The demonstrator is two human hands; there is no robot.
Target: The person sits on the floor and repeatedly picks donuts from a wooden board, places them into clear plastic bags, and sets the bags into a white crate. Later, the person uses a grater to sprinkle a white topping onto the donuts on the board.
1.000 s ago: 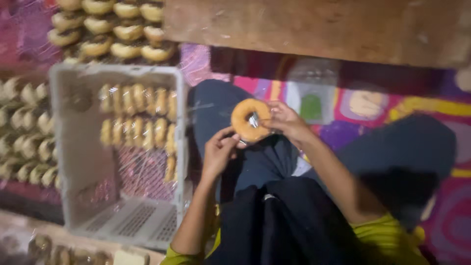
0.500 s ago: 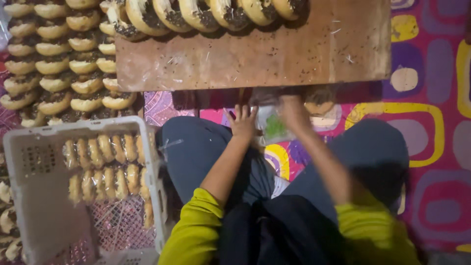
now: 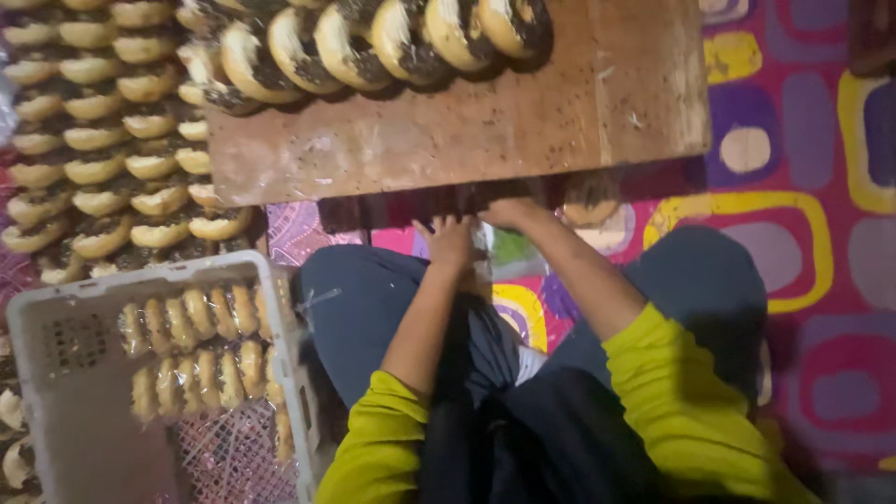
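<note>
Two hands out front, both pushed up under the lower edge of the wooden board (image 3: 448,140) in the middle of the frame. Left hand (image 3: 448,239) has its fingers (image 3: 437,228) spread apart, flat-ish, clamped on nothing I can see. Right hand (image 3: 509,213) has its fingertips lost in the shadow under the board, so I can't tell if they're together or apart.

What changed: a second ago both hands had a ring doughnut up over the lap. Now they're empty-looking and stretched forward, so that one's been let go, I'd guess.

The nearest doughnut (image 3: 590,198) sits just right of the right hand, half tucked under the board edge. It's round, so no real long axis. It seems to lie flat, but it's too dark to say which way the hole faces.

Further out: a row of chocolate-sprinkled doughnuts (image 3: 401,37) stands on edge along the top of the board. There are plain rows (image 3: 93,140) at upper left and a grey crate (image 3: 65,355) at lower left with wrapped doughnuts (image 3: 196,317) in it. A bright patterned mat (image 3: 793,187) lies underneath.
</note>
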